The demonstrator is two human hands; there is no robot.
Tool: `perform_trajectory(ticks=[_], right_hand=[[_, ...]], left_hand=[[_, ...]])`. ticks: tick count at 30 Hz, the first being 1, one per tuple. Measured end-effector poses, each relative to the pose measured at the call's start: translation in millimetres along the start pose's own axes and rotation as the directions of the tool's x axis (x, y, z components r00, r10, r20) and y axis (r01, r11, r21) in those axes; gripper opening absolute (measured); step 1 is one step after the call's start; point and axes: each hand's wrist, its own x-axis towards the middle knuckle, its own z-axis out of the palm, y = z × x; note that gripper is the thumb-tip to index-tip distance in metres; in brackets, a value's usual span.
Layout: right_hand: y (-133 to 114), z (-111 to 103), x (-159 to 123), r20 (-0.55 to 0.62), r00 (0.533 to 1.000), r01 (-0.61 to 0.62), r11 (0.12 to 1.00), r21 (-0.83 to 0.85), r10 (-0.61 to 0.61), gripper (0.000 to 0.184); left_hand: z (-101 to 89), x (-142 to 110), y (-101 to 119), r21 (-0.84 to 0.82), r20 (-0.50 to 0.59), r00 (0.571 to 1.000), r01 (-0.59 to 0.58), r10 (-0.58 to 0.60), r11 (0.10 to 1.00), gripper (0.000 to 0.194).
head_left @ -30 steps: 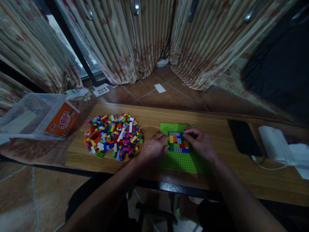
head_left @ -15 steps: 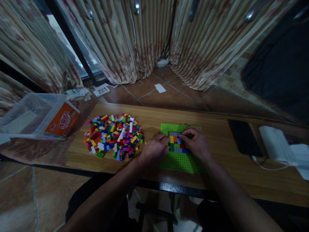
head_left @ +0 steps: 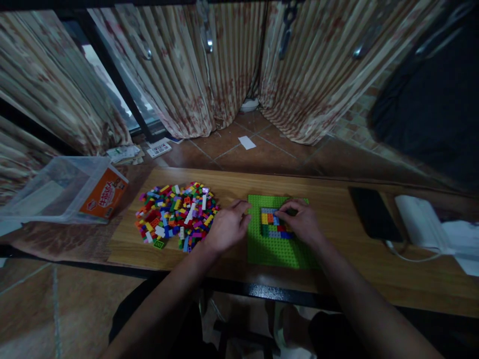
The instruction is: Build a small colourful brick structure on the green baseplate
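Observation:
A bright green studded baseplate (head_left: 262,254) lies on the wooden table. On its upper middle sits a low patch of building bricks (head_left: 270,218) in yellow, orange, blue, grey, red and green. My right hand (head_left: 304,220) bends over the patch's right side, thumb and forefinger pinched on a brick there; the fingers mostly hide it. Left of the baseplate hovers my left hand (head_left: 227,227), its thumb and fingers apart with nothing seen in them. Beside that hand spreads a pile of loose bricks (head_left: 175,212) of many colours.
A clear plastic tub (head_left: 56,199) with an orange label stands at the table's left. To the right lie a black phone (head_left: 374,213) and a white power bank (head_left: 421,222) with a cable. The table's dark front edge (head_left: 262,289) runs close to my legs.
My left hand has drawn back left from the brick patch towards the pile, its fingers parting. My right hand stays at the patch. The camera view has shifted slightly.

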Motion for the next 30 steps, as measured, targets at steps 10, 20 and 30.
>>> perform_trajectory(ticks=[10, 20, 30], right_hand=[[-13, -19, 7, -0.177, 0.935, -0.251, 0.924, 0.287, 0.309, 0.03], [-80, 28, -71, 0.136, 0.849, 0.502, 0.86, 0.092, -0.51, 0.009], [-116, 109, -121, 0.252, 0.88, 0.438, 0.893, -0.104, -0.402, 0.012]], left_hand=[[-32.5, 6, -20, 0.027, -0.216, 0.976, 0.019, -0.013, 0.999, 0.022], [-57.5, 6, -34, 0.065, -0.38, 0.925, 0.06, -0.031, 0.996, 0.018], [-70.7, 0, -33, -0.015, -0.428, 0.901, 0.07, -0.07, 0.997, 0.018]])
